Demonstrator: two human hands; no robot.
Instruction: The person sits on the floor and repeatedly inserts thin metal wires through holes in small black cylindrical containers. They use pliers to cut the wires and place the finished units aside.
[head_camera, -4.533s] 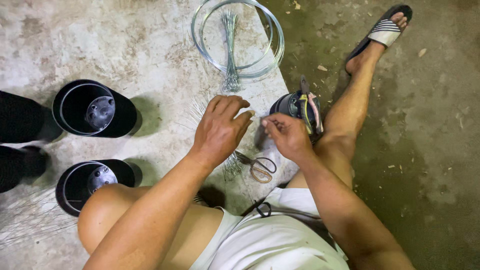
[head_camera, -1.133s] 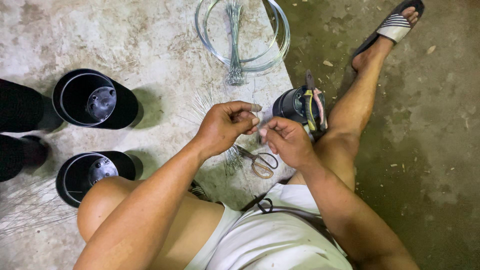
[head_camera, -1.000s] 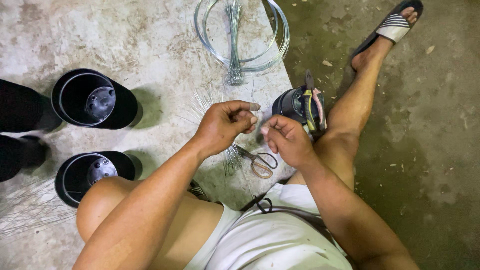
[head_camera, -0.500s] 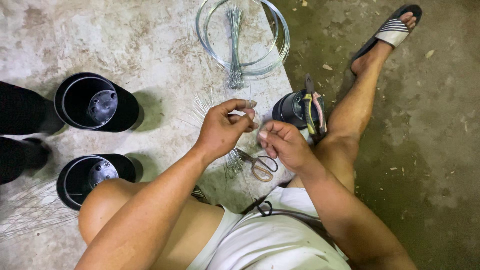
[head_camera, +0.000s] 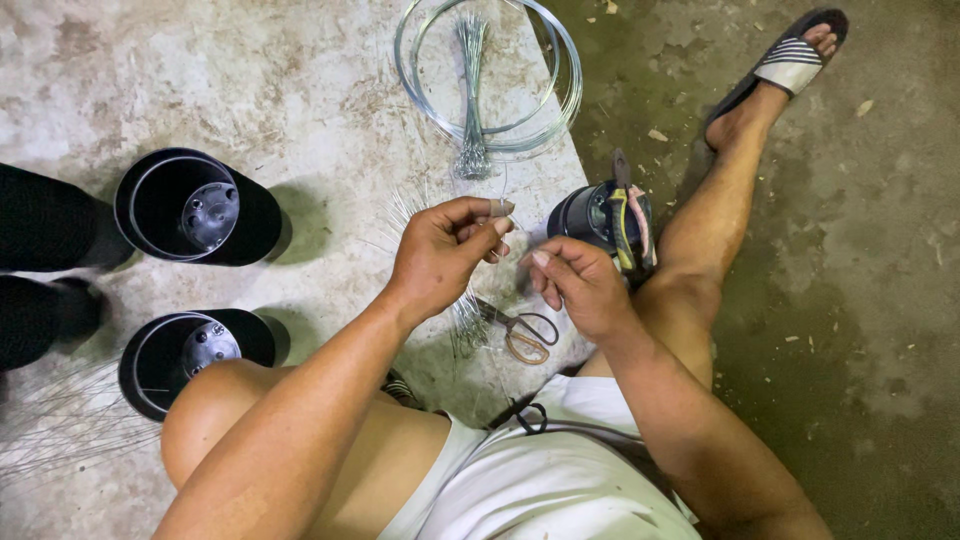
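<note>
Left hand (head_camera: 440, 255) pinches thin wire piece (head_camera: 500, 205) at fingertips; right hand (head_camera: 575, 285) curled just beside, grip unclear. Scissors (head_camera: 520, 330) lie below, wire coil (head_camera: 490, 75) beyond, 2 black pots (head_camera: 190, 205) left.

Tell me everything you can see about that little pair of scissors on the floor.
The scissors are small, with looped handles that look brass or orange-toned and short dark blades. They lie flat and closed on the pale concrete floor, blades pointing up-left toward a scatter of thin wire pieces. They sit just below the right hand, which does not touch them.
</note>
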